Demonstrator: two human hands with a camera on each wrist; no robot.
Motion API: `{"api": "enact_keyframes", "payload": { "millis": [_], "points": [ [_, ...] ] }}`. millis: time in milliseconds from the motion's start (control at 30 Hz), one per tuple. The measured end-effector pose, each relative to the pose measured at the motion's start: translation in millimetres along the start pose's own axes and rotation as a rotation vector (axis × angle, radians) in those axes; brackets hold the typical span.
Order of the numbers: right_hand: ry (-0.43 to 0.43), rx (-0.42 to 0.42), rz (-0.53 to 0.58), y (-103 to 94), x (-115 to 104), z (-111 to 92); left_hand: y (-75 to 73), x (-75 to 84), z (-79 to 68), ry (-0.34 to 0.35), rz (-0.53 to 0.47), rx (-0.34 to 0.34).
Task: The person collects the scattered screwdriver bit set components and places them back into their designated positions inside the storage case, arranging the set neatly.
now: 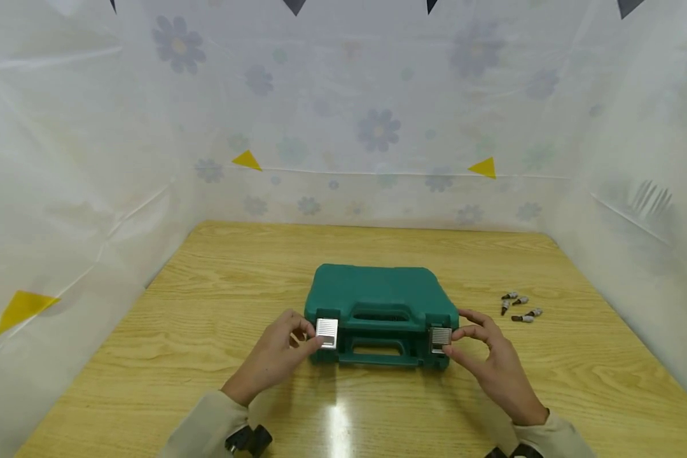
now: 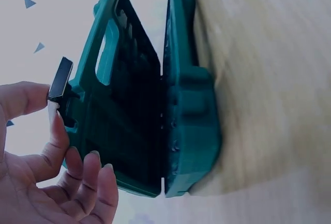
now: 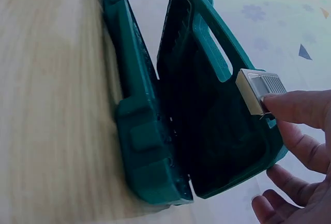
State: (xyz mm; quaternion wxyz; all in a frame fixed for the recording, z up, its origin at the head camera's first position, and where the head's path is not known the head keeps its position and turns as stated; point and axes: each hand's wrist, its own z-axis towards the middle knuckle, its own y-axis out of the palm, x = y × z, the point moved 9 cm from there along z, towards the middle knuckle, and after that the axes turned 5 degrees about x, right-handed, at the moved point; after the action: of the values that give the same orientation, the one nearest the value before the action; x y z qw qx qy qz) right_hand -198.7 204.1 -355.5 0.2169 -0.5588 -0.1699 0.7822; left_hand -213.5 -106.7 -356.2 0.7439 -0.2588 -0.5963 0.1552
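Note:
A green plastic carrying case (image 1: 378, 289) lies on the table with its lid (image 2: 124, 125) partly raised, and the wrist views show a dark interior between lid and base (image 3: 147, 136). My left hand (image 1: 277, 348) pinches the left metal latch (image 1: 327, 333) on the lid's front edge between thumb and finger. At the other corner, my right hand (image 1: 492, 361) holds the right metal latch (image 1: 440, 338), thumb on its face. The right hand's other fingers (image 3: 289, 182) are bent near the lid's side. How full the case is cannot be made out.
Several small grey-and-black pieces (image 1: 522, 319) lie on the wooden table (image 1: 235, 273) to the right of the case. White patterned sheeting (image 1: 378, 191) encloses the table at the back and both sides.

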Motion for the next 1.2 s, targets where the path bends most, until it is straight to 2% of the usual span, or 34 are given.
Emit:
{"api": "enact_keyframes", "payload": {
  "millis": [267, 733, 933, 1200],
  "points": [
    [-0.084, 0.056, 0.049, -6.7, -14, 14, -12.5, 14.2, 10.3, 0.037, -0.002, 0.054],
    [-0.254, 0.185, 0.084, -18.6, -39, 46, -35.1, 38.2, 36.7, 0.193, 0.056, 0.156],
    [-0.275, 0.23, 0.12, -22.7, -43, 57, -40.7, 45.7, 48.1, 0.236, 0.103, 0.2],
    [-0.295, 0.282, 0.143, -27.0, -69, 64, -46.3, 50.7, 63.2, 0.283, 0.14, 0.266]
  ]
}}
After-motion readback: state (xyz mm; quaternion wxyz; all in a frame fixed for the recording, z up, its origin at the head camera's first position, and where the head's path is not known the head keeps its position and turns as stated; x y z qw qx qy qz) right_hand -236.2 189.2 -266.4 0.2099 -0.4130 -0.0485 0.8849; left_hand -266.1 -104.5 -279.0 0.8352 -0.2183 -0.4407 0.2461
